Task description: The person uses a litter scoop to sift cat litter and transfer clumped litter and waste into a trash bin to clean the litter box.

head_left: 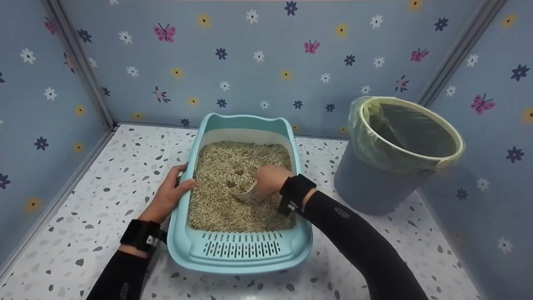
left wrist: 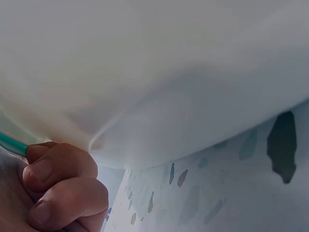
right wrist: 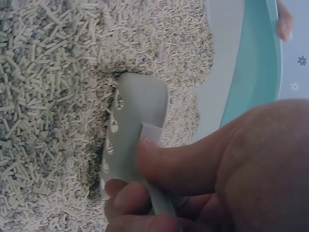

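Head: my left hand [head_left: 166, 195] grips the left rim of the blue litter box [head_left: 241, 267]; my right hand [head_left: 271, 180], nearer the lined bin [head_left: 370, 187] standing apart beyond the right wall, holds the scoop [head_left: 246, 194] down in the pellet litter [head_left: 220, 208], just left of my knuckles; left wrist: my fingers [left wrist: 70, 166] curl at the rim; right wrist: thumb and fingers close round the handle [right wrist: 161, 202], the blade [right wrist: 140, 104] pointing lengthwise away, its slotted edge against litter; room looks open above.

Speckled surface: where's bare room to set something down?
Between left sleeve and left wall; also between right sleeve, bin and right wall. Crowded: the tray, left hand gripping its side, right hand holding the scoop in the litter.
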A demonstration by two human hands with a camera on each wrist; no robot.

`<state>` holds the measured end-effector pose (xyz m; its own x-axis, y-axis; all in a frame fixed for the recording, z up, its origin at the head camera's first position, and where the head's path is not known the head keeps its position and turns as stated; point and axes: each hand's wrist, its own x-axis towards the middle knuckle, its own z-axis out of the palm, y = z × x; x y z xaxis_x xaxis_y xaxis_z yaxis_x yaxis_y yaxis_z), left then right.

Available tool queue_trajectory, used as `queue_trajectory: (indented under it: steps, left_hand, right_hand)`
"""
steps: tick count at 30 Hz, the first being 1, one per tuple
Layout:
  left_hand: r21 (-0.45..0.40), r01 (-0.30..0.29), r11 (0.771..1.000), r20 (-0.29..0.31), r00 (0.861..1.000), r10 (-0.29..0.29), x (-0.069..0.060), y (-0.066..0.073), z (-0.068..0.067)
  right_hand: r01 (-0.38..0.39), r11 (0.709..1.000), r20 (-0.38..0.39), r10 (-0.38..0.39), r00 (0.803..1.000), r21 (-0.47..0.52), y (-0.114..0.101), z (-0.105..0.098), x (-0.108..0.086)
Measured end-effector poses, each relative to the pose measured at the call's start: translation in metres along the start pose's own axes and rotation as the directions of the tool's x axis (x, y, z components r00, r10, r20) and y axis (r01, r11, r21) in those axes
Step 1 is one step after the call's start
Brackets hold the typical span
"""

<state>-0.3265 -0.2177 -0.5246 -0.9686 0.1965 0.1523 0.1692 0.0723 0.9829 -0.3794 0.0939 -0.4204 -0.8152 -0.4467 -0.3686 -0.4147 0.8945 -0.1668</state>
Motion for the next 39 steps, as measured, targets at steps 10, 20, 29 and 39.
queue_trajectory:
  steps: [10, 20, 29, 39]
  left_hand:
    - [0.012, -0.007, 1.000, -0.003, 1.000, 0.007, 0.001, -0.001, -0.001]
    - [0.018, 0.002, 1.000, 0.009, 1.000, -0.002, 0.001, -0.001, 0.000]
    - [0.007, -0.006, 1.000, -0.026, 1.000, 0.006, -0.001, -0.001, 0.002]
    - [-0.001, -0.010, 1.000, -0.026, 1.000, 0.010, 0.001, 0.000, 0.003]
  right_hand:
    - [0.019, 0.999, 0.029, -0.017, 0.999, -0.048, -0.002, 0.004, 0.010]
    - [0.028, 0.999, 0.022, -0.028, 0.999, -0.034, -0.001, 0.005, 0.015]
    - [0.015, 1.000, 0.021, -0.014, 1.000, -0.027, -0.003, 0.011, 0.027]
    - [0.026, 0.999, 0.035, -0.024, 0.999, -0.032, -0.005, 0.013, 0.043]
